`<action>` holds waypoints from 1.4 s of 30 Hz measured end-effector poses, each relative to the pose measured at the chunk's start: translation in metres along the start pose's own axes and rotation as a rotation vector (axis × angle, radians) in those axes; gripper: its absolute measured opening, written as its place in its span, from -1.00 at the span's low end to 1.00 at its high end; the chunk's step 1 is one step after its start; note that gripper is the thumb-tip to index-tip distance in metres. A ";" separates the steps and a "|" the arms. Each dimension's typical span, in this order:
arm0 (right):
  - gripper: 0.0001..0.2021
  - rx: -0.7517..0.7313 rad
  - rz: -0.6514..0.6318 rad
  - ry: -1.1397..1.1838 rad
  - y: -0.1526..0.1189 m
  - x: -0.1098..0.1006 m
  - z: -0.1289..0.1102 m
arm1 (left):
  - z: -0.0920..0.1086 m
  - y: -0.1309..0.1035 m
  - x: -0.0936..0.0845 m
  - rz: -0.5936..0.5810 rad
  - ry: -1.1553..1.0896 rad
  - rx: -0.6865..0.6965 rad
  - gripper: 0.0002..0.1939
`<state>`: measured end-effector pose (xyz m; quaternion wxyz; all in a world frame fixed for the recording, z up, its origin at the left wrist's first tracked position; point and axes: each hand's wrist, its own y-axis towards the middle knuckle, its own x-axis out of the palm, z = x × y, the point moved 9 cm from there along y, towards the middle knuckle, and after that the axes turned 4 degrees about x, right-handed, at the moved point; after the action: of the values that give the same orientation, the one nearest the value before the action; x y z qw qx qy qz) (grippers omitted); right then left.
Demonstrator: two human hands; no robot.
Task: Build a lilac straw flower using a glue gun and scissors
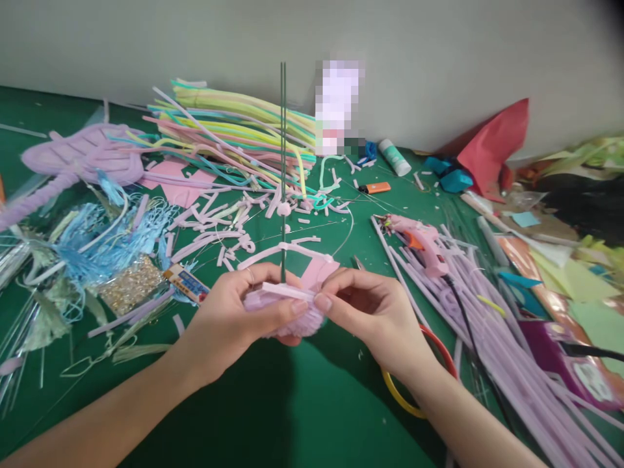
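Both hands meet over the table on a lilac pipe-cleaner craft piece point(312, 320) with a fuzzy, ridged body. My left hand point(238, 312) is wrapped round it, thumb laid across the top. Pinched closed at its right end is my right hand point(373, 309), thumb and forefinger on the lilac edge; its exact hold is partly hidden. Two thin green wires point(283, 162) rise upright behind the piece. Pink paper point(316, 272) and a bent lilac strip point(302, 249) show just beyond the fingers. Scissors point(441, 348) with red and yellow handles lie partly under my right wrist.
On the right are a pink glue gun point(424, 240) and long lilac pipe cleaners point(507, 364). Behind lie coloured pipe cleaners point(234, 123), an orange lighter point(377, 188) and many cut bits. Blue tassels point(117, 234) and a bag of beads point(129, 286) sit left.
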<state>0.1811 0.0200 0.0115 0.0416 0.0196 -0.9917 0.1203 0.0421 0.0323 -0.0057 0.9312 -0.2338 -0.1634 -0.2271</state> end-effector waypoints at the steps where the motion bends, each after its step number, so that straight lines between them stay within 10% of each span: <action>1: -0.88 0.012 0.008 -0.012 0.000 0.001 0.001 | 0.001 0.000 0.000 0.000 0.017 0.005 -0.80; 18: -0.79 -0.032 0.004 -0.035 0.000 -0.004 0.001 | 0.011 0.001 -0.012 0.068 0.216 0.074 -0.74; 27: -0.56 0.308 -0.028 0.398 0.009 -0.011 0.020 | 0.068 0.006 -0.036 0.281 0.896 0.590 -0.83; 32: -0.34 0.445 -0.229 0.401 0.003 0.004 0.023 | 0.069 0.003 -0.038 0.212 0.899 0.748 -0.82; 37: -0.54 0.365 -0.355 0.233 -0.004 0.015 0.029 | 0.070 -0.002 -0.035 0.205 0.867 0.816 -0.73; 42: -0.74 0.288 -0.369 0.036 -0.009 0.017 0.033 | 0.061 0.003 -0.039 0.243 0.636 0.602 -0.56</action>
<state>0.1626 0.0026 -0.0167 0.0774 0.2043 -0.9430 0.2510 -0.0018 0.0790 0.0280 0.9815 0.1114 0.1004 -0.1190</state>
